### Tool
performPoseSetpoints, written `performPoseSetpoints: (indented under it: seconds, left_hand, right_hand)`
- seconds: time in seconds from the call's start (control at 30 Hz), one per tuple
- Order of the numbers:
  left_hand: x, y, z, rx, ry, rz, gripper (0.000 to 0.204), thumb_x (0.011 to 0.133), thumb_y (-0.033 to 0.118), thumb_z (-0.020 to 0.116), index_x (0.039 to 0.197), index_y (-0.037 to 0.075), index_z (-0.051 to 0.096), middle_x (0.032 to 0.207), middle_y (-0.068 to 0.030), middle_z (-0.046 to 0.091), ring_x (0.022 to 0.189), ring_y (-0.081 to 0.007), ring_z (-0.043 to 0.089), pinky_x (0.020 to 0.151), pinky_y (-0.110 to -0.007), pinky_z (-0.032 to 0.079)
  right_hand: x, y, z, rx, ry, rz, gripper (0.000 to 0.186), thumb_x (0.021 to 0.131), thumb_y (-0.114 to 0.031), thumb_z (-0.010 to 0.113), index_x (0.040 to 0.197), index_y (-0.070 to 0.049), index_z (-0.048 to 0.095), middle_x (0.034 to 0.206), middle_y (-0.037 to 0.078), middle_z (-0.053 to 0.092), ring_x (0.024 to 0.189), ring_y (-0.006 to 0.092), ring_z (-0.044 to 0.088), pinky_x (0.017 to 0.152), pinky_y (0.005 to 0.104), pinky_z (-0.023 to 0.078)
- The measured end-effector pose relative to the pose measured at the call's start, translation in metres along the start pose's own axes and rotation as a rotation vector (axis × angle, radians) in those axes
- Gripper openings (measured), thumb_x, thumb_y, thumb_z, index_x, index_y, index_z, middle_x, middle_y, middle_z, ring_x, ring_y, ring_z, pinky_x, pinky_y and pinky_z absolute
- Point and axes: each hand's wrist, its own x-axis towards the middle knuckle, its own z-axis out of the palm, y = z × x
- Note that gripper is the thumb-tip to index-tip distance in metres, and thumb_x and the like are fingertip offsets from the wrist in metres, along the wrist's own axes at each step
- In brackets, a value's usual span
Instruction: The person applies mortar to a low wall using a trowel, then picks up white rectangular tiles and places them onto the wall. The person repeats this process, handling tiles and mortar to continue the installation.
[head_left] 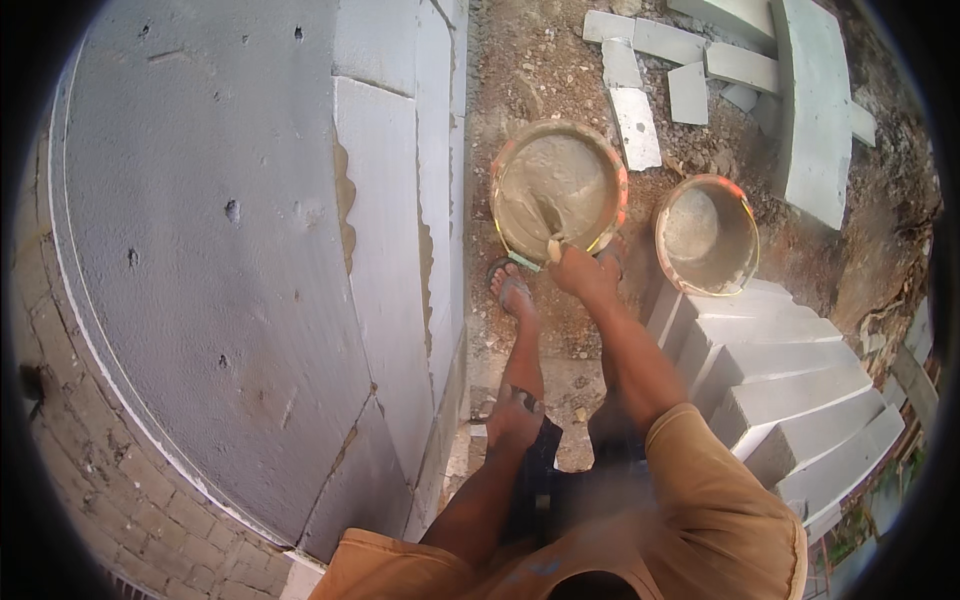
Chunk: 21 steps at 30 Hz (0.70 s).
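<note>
My right hand (580, 272) is closed round the pale handle of a trowel (554, 250) at the near rim of a round bucket (497, 180). The trowel's blade dips into wet grey-brown mortar (560, 175) and is mostly hidden. My left hand (515, 422) rests by my left knee, close to a small dark patch; its fingers are not clear enough to make out. To the right of the mortar bucket stands a second bucket (748, 258), with pale residue on its bottom and a worn orange rim.
A pale block wall (230, 300) with mortar squeezed from its joints rises along my left. Stacked white blocks (800, 370) stand at the right. Cut block pieces (635, 125) and a long slab (815, 120) lie far right on gravelly ground (515, 60). My sandalled feet straddle the bucket's near side.
</note>
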Motion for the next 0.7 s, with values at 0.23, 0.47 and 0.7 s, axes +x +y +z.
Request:
performPoseSetpoints:
  seconds: [0.23,0.47,0.7]
  left_hand:
    - [0.004,0.001,0.006,0.039,0.038,0.055,0.050,0.087,0.041,0.069,0.120,0.004,0.067,0.135,-0.0188,0.054,0.118,-0.0400,0.060,0.099,-0.048,0.050]
    - [0.004,-0.003,0.012,0.036,0.055,0.079,0.050,0.088,0.040,0.068,0.121,0.003,0.066,0.145,-0.0212,0.049,0.124,-0.0410,0.056,0.103,-0.049,0.048]
    - [-0.002,-0.006,0.013,0.036,0.000,0.033,0.051,0.088,0.038,0.066,0.126,0.003,0.064,0.146,-0.0232,0.048,0.126,-0.0394,0.055,0.105,-0.048,0.047]
  right_hand:
    - [0.006,0.027,-0.023,-0.160,-0.102,0.025,0.050,0.093,-0.038,0.057,0.133,-0.008,0.057,0.115,0.023,0.070,0.116,0.0400,0.063,0.101,0.0508,0.047]
    - [0.022,0.043,-0.010,-0.381,0.062,-0.010,0.049,0.094,-0.033,0.053,0.135,-0.006,0.056,0.113,0.029,0.068,0.106,0.0419,0.068,0.094,0.0503,0.052]
    - [0.005,0.006,-0.005,-0.084,-0.018,0.075,0.044,0.093,-0.038,0.055,0.127,-0.010,0.063,0.104,0.026,0.071,0.099,0.0418,0.069,0.088,0.0522,0.053]
